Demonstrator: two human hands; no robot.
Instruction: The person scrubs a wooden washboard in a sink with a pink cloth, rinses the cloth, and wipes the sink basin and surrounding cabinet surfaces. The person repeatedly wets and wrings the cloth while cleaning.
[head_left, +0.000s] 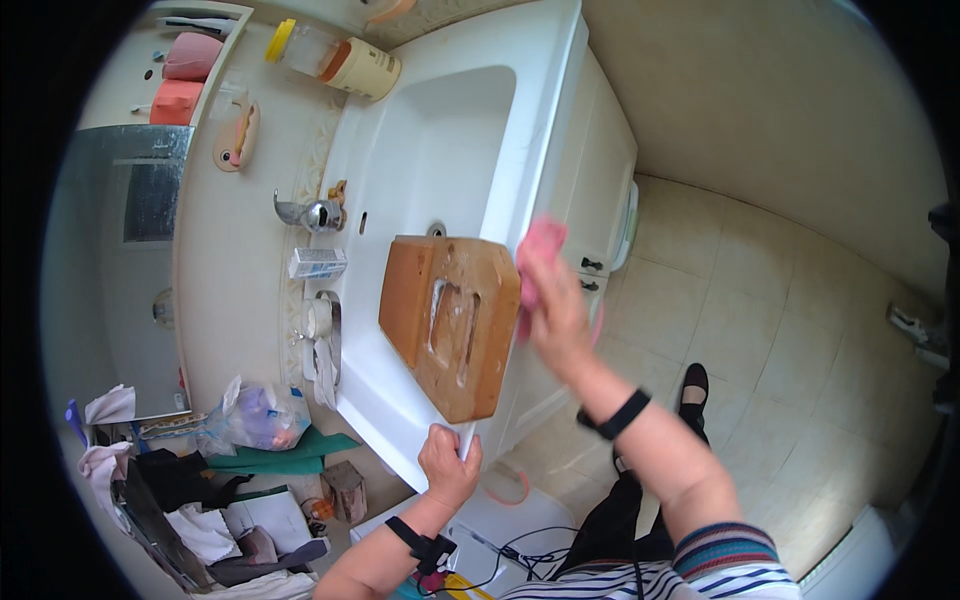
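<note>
A wooden block-like piece (487, 300) with a recessed slot in its face lies tilted across the front of the white sink (525, 112). White wet-looking patches show around its slot. My right hand (559, 315) holds a pink cloth (544, 240) against or just beside the sink's outer front edge, close to the wood; the hand is blurred. My left hand (448, 466) grips the sink's front rim near its corner, just below the wooden piece. Part of the basin and the area under the wood are hidden.
A chrome faucet (322, 216), a small box (318, 263) and a white cup (318, 318) stand along the sink's back. A jar (364, 69) sits at its far end. Clutter with a plastic bag (262, 416) lies lower left. Black cables (525, 551) lie near my legs.
</note>
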